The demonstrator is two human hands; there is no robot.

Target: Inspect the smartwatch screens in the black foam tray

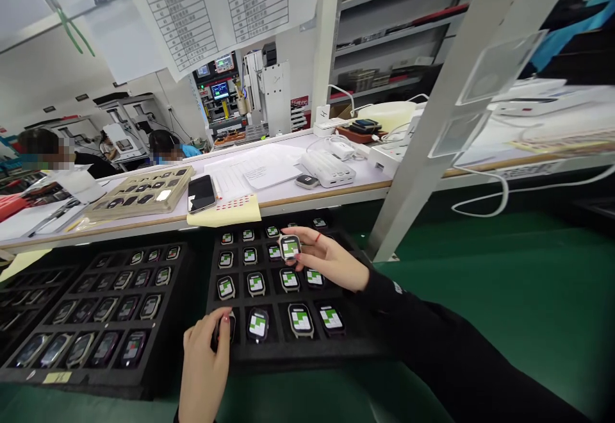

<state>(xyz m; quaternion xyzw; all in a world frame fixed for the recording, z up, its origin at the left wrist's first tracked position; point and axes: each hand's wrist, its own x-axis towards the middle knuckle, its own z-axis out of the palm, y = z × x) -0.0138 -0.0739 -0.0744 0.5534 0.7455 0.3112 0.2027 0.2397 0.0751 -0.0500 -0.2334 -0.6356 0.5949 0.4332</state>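
Note:
My right hand (327, 257) holds a smartwatch (290, 248) between thumb and fingers above the back half of a black foam tray (307, 348). Its lit screen shows green and white blocks. At the tray's near left corner, my left hand (205, 352) has its thumb and forefinger around another smartwatch (232, 328), which still sits in its slot and is mostly covered by the fingers. Rows of similar watches with lit screens fill slots around both hands, among them a pale-framed smartwatch (300, 320) in the front row.
To the left stands another black tray (96, 375) of watches, mostly dark-screened. Behind, a bench carries a phone (202, 193), a beige tray (139, 192), papers (259, 166) and a white charging box (329, 168). A slanted metal post (432, 128) rises at right. Other people sit beyond.

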